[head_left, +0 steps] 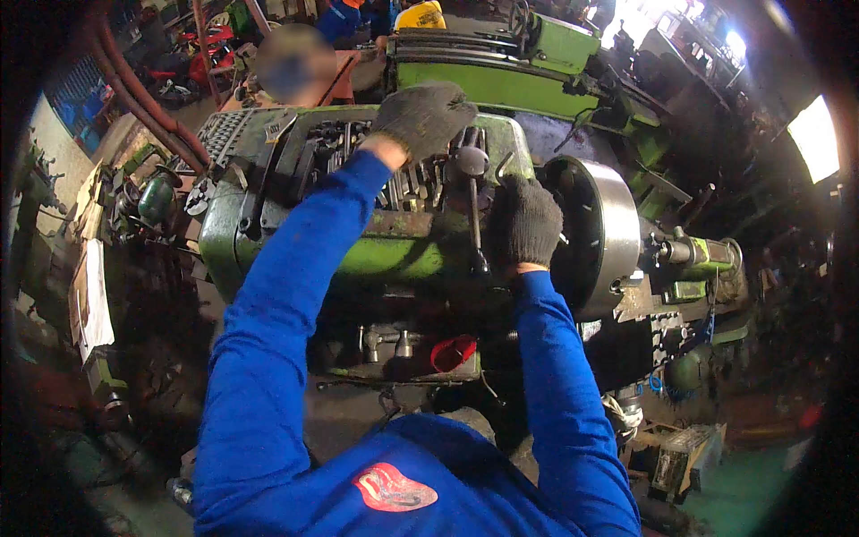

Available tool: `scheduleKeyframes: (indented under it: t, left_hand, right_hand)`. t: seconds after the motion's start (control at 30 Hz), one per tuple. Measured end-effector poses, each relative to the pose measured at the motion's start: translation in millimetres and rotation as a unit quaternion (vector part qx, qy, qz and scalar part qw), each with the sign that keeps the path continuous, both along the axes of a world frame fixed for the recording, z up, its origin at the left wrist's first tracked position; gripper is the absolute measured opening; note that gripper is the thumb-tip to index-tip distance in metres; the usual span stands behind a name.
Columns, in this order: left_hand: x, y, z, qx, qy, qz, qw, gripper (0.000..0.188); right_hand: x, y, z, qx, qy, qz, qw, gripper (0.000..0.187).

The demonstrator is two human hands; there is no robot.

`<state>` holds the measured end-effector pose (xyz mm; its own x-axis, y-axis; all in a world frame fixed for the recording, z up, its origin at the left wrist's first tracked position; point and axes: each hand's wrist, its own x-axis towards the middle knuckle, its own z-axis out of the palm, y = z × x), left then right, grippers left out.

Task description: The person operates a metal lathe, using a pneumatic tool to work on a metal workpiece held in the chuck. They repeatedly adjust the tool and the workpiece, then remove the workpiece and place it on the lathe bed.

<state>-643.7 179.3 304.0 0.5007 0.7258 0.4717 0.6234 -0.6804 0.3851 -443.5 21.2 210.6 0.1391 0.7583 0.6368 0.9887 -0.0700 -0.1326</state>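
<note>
Both my hands wear dark grey knit gloves. My left hand (pixel 422 118) reaches over the top of a green lathe headstock (pixel 376 257), above a tray of metal tool pieces (pixel 413 188); its fingertips are hidden. My right hand (pixel 531 220) is closed beside the lathe's big round chuck (pixel 610 234). What it grips, if anything, is hidden. A small bent metal rod (pixel 506 164) shows just above its fingers. Between my hands stands a lever (pixel 475 210) with a rounded grey top.
A second green lathe (pixel 483 80) stands behind this one. Below the headstock, a red ring-shaped thing (pixel 454 353) lies on a ledge near metal fittings (pixel 385 344). The tailstock (pixel 698 255) is at right. Thick reddish pipes (pixel 143 94) rise at left. Another person (pixel 291 67) is at the back.
</note>
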Motion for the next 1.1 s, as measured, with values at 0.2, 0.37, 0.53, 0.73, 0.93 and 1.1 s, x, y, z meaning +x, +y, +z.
scheduleKeyframes:
  t: [0.2,0.37,0.53,0.73,0.93,1.1]
  left_hand:
    - [-73.4,-122.5,-23.1,0.200,-0.119,0.111,0.966,0.028]
    - [-129.7,-125.3,-86.5,0.280,-0.072,0.343,0.894,0.043]
    - [-119.5,-129.5,-100.9,0.122,0.001,0.382,0.916,0.072]
    - [-113.2,-112.4,-114.9,0.146,-0.086,0.427,0.888,0.077]
    - [-116.4,-123.1,-106.8,0.188,-0.155,0.392,0.887,0.060]
    - [-131.8,-126.1,-105.7,0.105,-0.117,0.406,0.900,0.049]
  right_hand:
    - [-15.7,-6.2,23.2,-0.058,0.016,-0.021,0.998,0.016]
    - [-21.5,-11.8,22.0,0.012,0.026,0.033,0.999,0.018]
    - [-8.0,-2.4,6.0,0.053,-0.039,0.037,0.997,0.016]
    - [18.4,23.1,-6.2,0.077,-0.137,0.103,0.982,0.020]
    - [42.8,51.4,50.7,-0.005,0.006,0.186,0.983,0.028]
    - [-82.4,75.3,138.2,-0.037,0.127,0.356,0.925,0.015]
